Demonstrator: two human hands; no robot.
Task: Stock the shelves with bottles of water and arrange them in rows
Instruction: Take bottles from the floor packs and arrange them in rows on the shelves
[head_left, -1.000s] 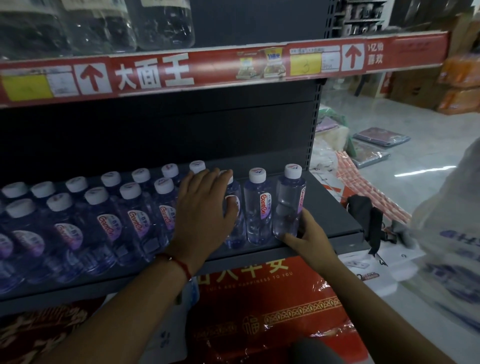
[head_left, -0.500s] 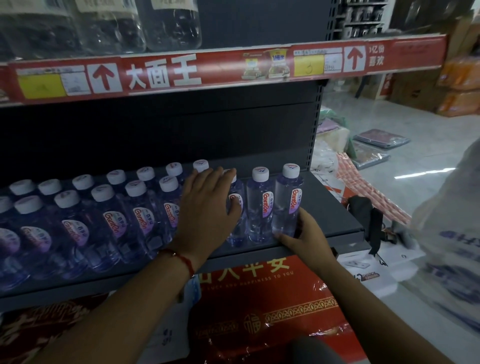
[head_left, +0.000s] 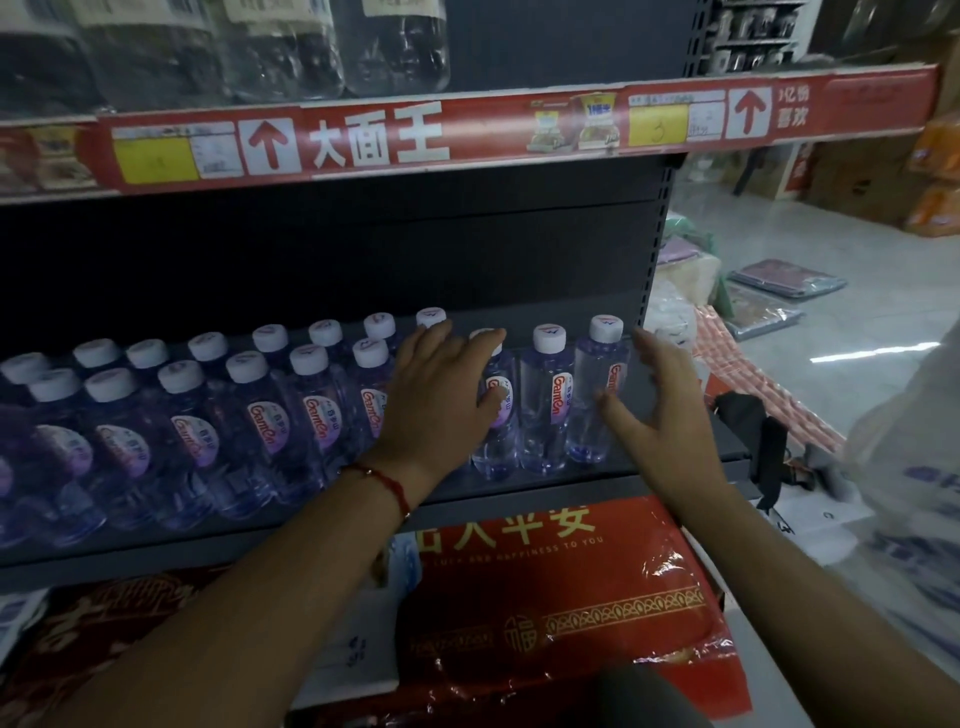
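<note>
Two rows of small clear water bottles (head_left: 317, 415) with white caps stand on the dark grey shelf (head_left: 519, 493). My left hand (head_left: 441, 395) lies flat against the fronts of the bottles near the right end of the rows, fingers spread. The rightmost bottle (head_left: 597, 395) stands upright at the end of the front row. My right hand (head_left: 660, 415) hovers open just right of it, palm toward the bottle, fingers apart and a little off it.
The shelf above (head_left: 467, 135) carries a red price strip and large clear bottles (head_left: 291, 47). Red plastic-wrapped packs (head_left: 561, 613) lie under the shelf. Right of the shelf end are floor, flat packages (head_left: 789, 280), a black strap (head_left: 753, 441) and a white plastic bag (head_left: 914, 467).
My right hand has let go of the rightmost bottle's base and risen beside it, fingers spread. My left hand stays pressed on the bottles. The camera has tilted slightly.
</note>
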